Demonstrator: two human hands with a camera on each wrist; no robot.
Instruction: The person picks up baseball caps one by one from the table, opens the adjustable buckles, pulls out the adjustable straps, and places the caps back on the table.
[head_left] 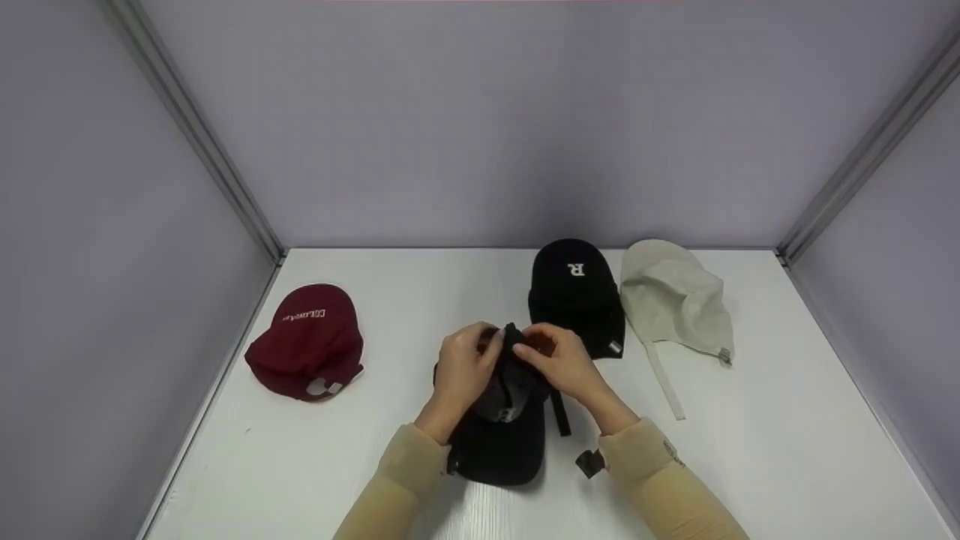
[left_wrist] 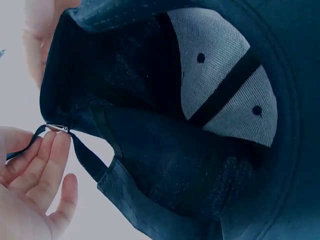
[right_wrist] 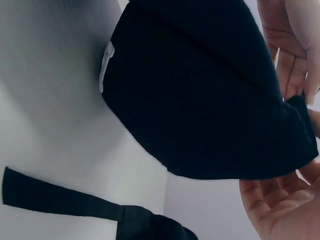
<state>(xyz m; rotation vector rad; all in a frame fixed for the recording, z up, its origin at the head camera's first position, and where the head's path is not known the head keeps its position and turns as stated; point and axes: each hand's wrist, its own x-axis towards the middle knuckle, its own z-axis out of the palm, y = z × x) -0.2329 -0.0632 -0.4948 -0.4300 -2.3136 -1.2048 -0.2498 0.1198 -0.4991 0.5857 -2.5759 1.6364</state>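
A black baseball cap (head_left: 501,450) is between my hands, its brim toward me and the inside of its crown showing. My left hand (head_left: 463,364) pinches its back strap (left_wrist: 89,157) by the small metal buckle (left_wrist: 59,128), as the left wrist view shows. My right hand (head_left: 564,364) grips the cap's back edge with thumb and fingers, close beside the left. In the right wrist view the cap's dark outer crown (right_wrist: 195,100) covers much of the picture, with a white patch (right_wrist: 106,66) at its edge.
Behind and right lies another black cap (head_left: 576,285) with a white R, its dark strap (head_left: 560,414) trailing forward. Beside it sits a cream cap (head_left: 675,300) with a long loose strap (head_left: 664,381). A dark red cap (head_left: 311,345) lies left on the white table (head_left: 247,465). Grey walls (head_left: 450,135) enclose it.
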